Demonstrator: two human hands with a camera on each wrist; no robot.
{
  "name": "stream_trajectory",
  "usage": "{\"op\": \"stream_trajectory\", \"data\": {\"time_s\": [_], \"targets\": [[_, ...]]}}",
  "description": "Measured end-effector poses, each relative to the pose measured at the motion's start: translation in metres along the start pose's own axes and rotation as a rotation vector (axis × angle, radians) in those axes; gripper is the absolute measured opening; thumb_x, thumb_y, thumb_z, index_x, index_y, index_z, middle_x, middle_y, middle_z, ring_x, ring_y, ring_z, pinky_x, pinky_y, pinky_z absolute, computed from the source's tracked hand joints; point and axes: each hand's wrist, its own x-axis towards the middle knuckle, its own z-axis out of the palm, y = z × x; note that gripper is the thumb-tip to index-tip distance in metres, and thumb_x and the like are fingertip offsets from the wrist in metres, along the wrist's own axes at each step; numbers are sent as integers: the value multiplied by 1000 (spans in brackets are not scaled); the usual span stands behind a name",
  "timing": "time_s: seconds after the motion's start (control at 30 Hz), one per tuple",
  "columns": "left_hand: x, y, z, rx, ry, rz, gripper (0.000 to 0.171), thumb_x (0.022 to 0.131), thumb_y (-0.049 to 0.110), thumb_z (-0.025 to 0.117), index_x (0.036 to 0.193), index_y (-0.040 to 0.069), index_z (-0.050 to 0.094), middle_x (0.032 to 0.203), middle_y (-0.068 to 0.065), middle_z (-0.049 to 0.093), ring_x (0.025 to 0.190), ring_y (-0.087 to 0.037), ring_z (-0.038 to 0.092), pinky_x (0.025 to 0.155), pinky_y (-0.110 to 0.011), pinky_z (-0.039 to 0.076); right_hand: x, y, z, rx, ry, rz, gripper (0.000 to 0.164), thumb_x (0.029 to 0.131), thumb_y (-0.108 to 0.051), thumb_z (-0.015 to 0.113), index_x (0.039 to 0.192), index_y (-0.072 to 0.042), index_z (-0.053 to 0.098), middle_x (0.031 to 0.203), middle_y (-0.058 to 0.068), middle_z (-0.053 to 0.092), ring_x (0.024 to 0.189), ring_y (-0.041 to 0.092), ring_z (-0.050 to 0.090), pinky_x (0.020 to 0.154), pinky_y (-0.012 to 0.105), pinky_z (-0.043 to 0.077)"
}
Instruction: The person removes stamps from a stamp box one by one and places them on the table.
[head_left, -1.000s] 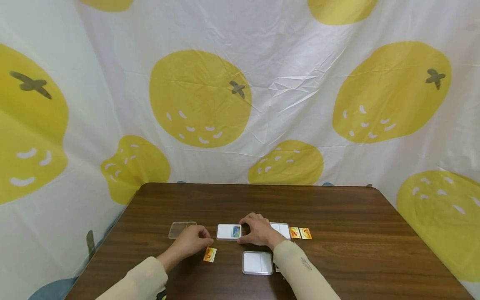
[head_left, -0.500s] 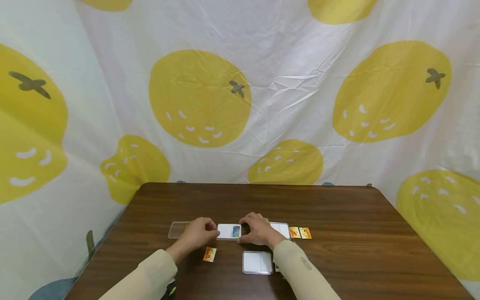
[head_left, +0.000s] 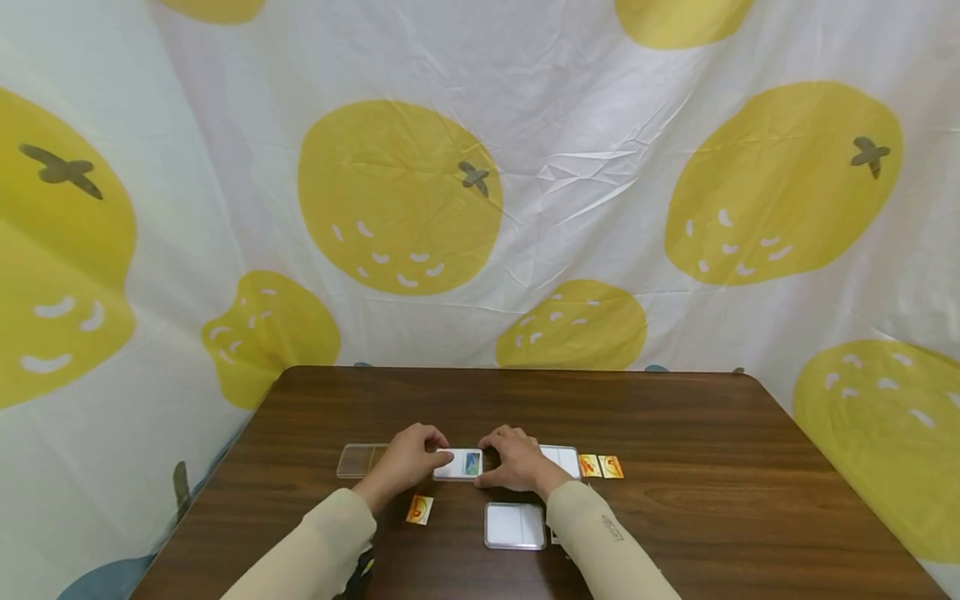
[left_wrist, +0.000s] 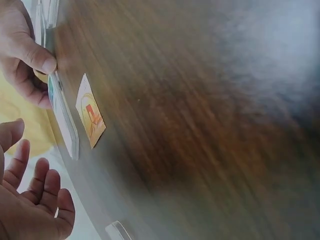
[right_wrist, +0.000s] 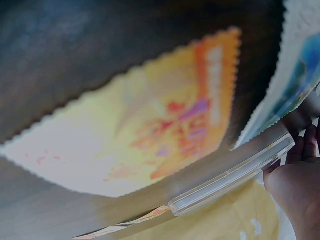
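Note:
A flat clear plastic case (head_left: 450,467) with a white insert and a blue-green postage stamp (head_left: 472,463) lies between the hands. My right hand (head_left: 517,462) grips its right end, thumb on the near edge and fingers on the far side. At the left end is my left hand (head_left: 407,458); in the left wrist view its fingers (left_wrist: 37,187) are spread and loosely bent, apparently clear of the case. An orange stamp (head_left: 419,509) lies on the table nearer the body. Beyond the left hand is a clear lid-like piece (head_left: 356,460), partly hidden.
Another case (head_left: 561,460) sits behind the right hand, with two orange stamps (head_left: 601,466) beside it. Nearer lies a case with a blank white insert (head_left: 514,526). Close to the right wrist camera are an orange stamp (right_wrist: 150,130) and a blue-green stamp (right_wrist: 285,90).
My left hand has moved rightward from beside the orange stamp and the clear piece to the case's left end. The right hand has stayed in place on the case.

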Motion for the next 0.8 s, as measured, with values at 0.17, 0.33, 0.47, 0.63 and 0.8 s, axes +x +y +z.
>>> {"op": "stream_trajectory", "data": {"time_s": [0.17, 0.33, 0.47, 0.63, 0.8], "targets": [[10, -2, 3, 42, -3, -13, 14, 87, 19, 76, 93, 9, 70, 92, -4, 57, 83, -19, 53, 76, -39, 47, -1, -1, -1, 3, 2, -4, 56, 79, -42, 81, 124, -12, 64, 129, 10, 54, 124, 34, 45, 104, 56, 32], [16, -2, 5, 61, -1, -12, 14, 86, 19, 77, 93, 8, 70, 93, -4, 58, 85, -20, 54, 79, -41, 47, 0, -1, -1, 4, -1, 1, 56, 79, -42, 81, 124, -12, 64, 129, 10, 54, 124, 34, 45, 103, 56, 31], [20, -2, 7, 72, -3, 1, 15, 86, 20, 77, 94, 8, 71, 93, -5, 59, 86, -21, 55, 80, -43, 46, 0, 0, 0, 2, -5, 7, 56, 80, -42, 81, 124, -13, 64, 130, 10, 53, 124, 34, 45, 104, 56, 31], [24, -2, 9, 98, -2, 23, 16, 85, 21, 78, 95, 9, 72, 95, -4, 60, 89, -22, 56, 82, -44, 46, 0, -1, 0, 3, -6, 6, 56, 79, -42, 81, 124, -13, 64, 130, 10, 54, 125, 34, 45, 104, 56, 31], [28, -1, 12, 89, -16, 11, 16, 87, 20, 77, 97, 9, 72, 96, -5, 60, 93, -24, 56, 85, -47, 45, 0, -1, 0, 5, -6, 6, 56, 79, -42, 81, 124, -12, 64, 129, 10, 54, 124, 35, 45, 104, 57, 31]]}}
